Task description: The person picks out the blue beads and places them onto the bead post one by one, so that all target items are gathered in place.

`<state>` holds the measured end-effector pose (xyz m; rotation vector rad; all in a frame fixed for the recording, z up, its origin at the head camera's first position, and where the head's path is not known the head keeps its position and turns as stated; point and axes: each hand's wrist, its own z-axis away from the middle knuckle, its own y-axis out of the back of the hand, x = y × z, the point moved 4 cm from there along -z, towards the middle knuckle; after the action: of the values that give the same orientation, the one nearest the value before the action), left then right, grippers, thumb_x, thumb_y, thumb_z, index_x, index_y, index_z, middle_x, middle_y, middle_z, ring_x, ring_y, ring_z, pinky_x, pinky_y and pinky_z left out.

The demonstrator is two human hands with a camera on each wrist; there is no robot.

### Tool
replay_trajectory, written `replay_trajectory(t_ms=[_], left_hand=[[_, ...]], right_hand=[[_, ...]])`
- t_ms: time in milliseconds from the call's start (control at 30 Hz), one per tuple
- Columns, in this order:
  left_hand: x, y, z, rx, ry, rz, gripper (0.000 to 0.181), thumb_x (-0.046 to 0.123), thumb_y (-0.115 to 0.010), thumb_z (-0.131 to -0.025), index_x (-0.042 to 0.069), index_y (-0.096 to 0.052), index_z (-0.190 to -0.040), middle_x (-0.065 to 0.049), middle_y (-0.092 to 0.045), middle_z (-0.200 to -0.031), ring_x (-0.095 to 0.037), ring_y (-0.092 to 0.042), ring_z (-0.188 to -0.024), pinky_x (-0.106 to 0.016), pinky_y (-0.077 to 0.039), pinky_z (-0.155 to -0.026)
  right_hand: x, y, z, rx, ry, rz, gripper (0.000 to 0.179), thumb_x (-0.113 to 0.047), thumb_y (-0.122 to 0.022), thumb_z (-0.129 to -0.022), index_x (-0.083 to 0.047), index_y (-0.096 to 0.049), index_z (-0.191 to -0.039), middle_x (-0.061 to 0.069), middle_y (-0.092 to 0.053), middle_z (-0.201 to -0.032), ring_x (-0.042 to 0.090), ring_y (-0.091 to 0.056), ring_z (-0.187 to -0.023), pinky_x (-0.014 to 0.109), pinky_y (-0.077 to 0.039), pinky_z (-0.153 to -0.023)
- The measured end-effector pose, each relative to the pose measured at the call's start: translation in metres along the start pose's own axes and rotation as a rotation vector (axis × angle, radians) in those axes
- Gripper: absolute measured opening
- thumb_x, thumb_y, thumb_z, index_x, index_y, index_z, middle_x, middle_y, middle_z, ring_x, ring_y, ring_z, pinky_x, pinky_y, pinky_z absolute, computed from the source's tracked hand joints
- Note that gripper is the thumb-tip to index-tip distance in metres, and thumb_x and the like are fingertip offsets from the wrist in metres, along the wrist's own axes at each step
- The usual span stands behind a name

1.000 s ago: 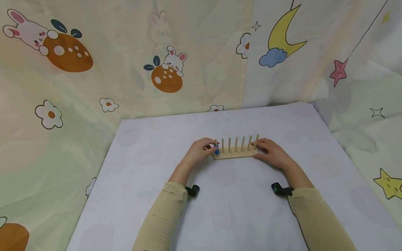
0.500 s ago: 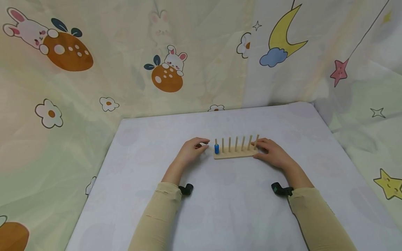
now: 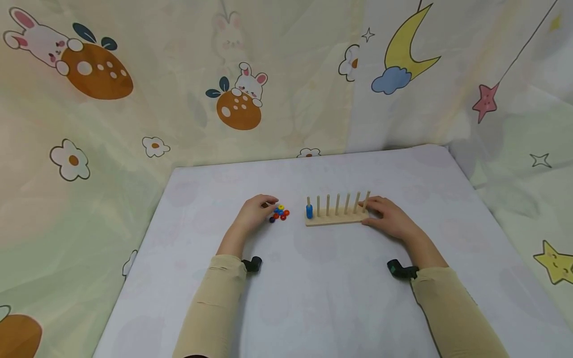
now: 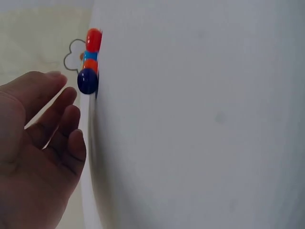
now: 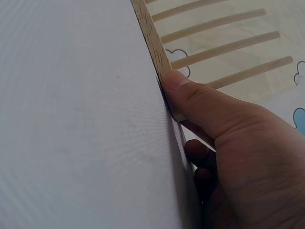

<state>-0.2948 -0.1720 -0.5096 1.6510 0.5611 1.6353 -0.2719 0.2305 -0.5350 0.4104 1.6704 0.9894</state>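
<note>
A wooden peg board point(image 3: 336, 220) stands on the table with a row of upright pegs. Blue beads point(image 3: 309, 212) are stacked on its leftmost peg; the other pegs are bare. My right hand point(image 3: 391, 217) grips the board's right end, the thumb point(image 5: 177, 81) on the front edge and the other fingers partly hidden behind. To the left of the board lies a small cluster of loose beads point(image 3: 283, 217) in red, blue, yellow and dark blue. Beside this cluster is my left hand point(image 3: 254, 214), fingers loosely bent, nothing held. The dark blue bead point(image 4: 87, 81) is nearest in the left wrist view.
A white table point(image 3: 331, 288) carries everything. Behind it hangs a cloth point(image 3: 295, 89) printed with rabbits, flowers, a moon and stars. Small black cameras point(image 3: 253, 264) sit at both wrists.
My left hand has let go of the blue beads on the leftmost peg and moved left. The loose bead cluster, hidden earlier, now shows. The right hand has stayed on the board.
</note>
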Motion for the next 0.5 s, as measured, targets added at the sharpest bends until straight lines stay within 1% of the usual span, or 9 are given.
replay_trajectory(t_ms=[100, 233, 333, 500], left_hand=[[-0.0044, 0.0021, -0.0005, -0.023, -0.001, -0.023, 0.027, 0.029, -0.063, -0.097, 0.021, -0.069, -0.122, -0.001, -0.066, -0.121, -0.02, -0.06, -0.109, -0.041, -0.048, -0.098], [-0.0084, 0.0021, -0.0005, -0.068, 0.014, -0.037, 0.026, 0.026, -0.065, -0.096, 0.021, -0.07, -0.121, -0.003, -0.066, -0.12, -0.022, -0.059, -0.111, -0.042, -0.046, -0.101], [-0.0087, 0.0015, -0.0007, -0.094, 0.016, -0.046, 0.026, 0.026, -0.065, -0.096, 0.021, -0.07, -0.121, -0.004, -0.065, -0.118, -0.022, -0.059, -0.109, -0.043, -0.046, -0.101], [-0.008, -0.0001, -0.0034, -0.107, -0.005, -0.079, 0.026, 0.025, -0.064, -0.096, 0.019, -0.069, -0.121, -0.004, -0.064, -0.116, -0.022, -0.057, -0.103, -0.041, -0.047, -0.096]], right_hand=[[-0.0004, 0.0001, 0.0003, 0.004, 0.002, -0.006, 0.056, -0.037, -0.073, -0.089, -0.015, -0.058, -0.138, 0.014, -0.049, -0.143, 0.039, -0.038, -0.137, 0.059, -0.029, -0.112], [-0.0003, 0.0001, 0.0005, 0.007, 0.003, -0.004, 0.056, -0.036, -0.074, -0.089, -0.015, -0.058, -0.138, 0.014, -0.049, -0.143, 0.039, -0.038, -0.137, 0.06, -0.029, -0.111], [0.0, -0.0001, 0.0005, 0.004, -0.005, -0.004, 0.056, -0.037, -0.073, -0.089, -0.016, -0.058, -0.138, 0.013, -0.049, -0.143, 0.038, -0.038, -0.137, 0.059, -0.03, -0.111], [-0.0003, -0.0004, 0.0002, -0.002, -0.006, -0.016, 0.055, -0.037, -0.073, -0.089, -0.017, -0.058, -0.138, 0.012, -0.048, -0.144, 0.037, -0.038, -0.138, 0.058, -0.03, -0.112]])
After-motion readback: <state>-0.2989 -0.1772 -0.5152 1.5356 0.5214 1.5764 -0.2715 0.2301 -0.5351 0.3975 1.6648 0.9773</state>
